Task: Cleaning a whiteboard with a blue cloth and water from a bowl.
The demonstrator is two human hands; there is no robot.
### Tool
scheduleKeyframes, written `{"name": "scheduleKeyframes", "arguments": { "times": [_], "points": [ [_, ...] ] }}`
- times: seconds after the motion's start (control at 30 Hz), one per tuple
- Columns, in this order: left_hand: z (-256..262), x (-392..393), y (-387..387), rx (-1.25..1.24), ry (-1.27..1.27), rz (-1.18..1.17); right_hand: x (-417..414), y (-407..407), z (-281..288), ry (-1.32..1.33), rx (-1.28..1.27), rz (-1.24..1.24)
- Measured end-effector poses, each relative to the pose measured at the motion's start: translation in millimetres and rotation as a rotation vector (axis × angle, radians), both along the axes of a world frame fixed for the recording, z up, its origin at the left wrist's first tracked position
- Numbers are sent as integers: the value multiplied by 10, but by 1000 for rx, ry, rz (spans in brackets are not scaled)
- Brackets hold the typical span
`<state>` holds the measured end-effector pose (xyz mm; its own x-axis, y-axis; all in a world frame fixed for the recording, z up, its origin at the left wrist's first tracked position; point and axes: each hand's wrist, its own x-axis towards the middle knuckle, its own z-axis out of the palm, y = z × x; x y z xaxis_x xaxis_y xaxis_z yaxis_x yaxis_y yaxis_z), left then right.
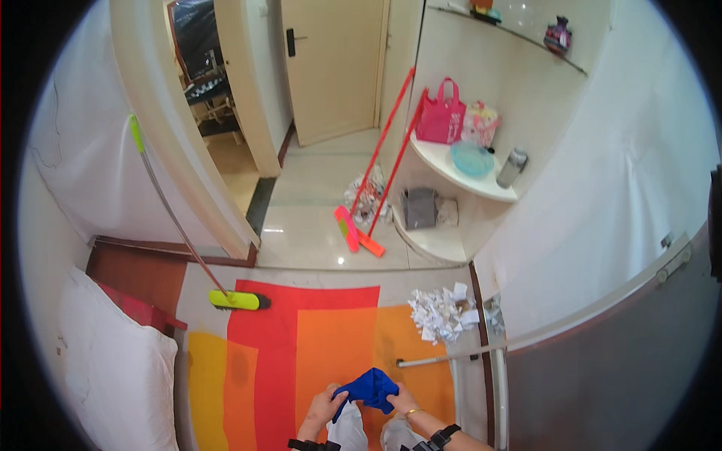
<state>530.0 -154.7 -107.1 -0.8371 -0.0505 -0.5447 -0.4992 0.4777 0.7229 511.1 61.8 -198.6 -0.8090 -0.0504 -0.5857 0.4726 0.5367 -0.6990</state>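
A blue cloth point(369, 388) is stretched between my two hands, low in front of my legs. My left hand point(326, 405) pinches its left end, where a corner hangs down. My right hand point(403, 398), with a gold-coloured bracelet at the wrist, grips the opposite end. The cloth is bunched and folded in the middle. Black straps circle both forearms. Beneath the hands lies a red, orange and yellow floor mat point(333, 344).
A green broom point(234, 300) leans against the left wall. Two red-handled brooms point(347, 228) stand by corner shelves point(451, 175). Paper scraps point(443, 313) are heaped at the mat's right edge, near a metal bar point(423, 361). A white-covered bed point(124, 366) is at left.
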Motion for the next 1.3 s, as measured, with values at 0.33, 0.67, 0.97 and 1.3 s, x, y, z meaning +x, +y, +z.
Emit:
{"name": "scheduleKeyframes", "arguments": {
  "times": [0.33, 0.67, 0.97, 1.3],
  "points": [
    [1236, -1481, -1072, 1, 299, -154, -1594, -754, 1281, 55, -790, -486],
    [1560, -2610, -1204, 132, 462, -183, -2425, -868, 2242, 28, -1272, -723],
    [1216, -3700, -723, 141, 412, -159, -3142, -374, 2495, 96, -977, -604],
    [1359, -5043, 411, 114, 535, -493, -4408, 242, 2451, 379, -493, -299]
  ]
}}
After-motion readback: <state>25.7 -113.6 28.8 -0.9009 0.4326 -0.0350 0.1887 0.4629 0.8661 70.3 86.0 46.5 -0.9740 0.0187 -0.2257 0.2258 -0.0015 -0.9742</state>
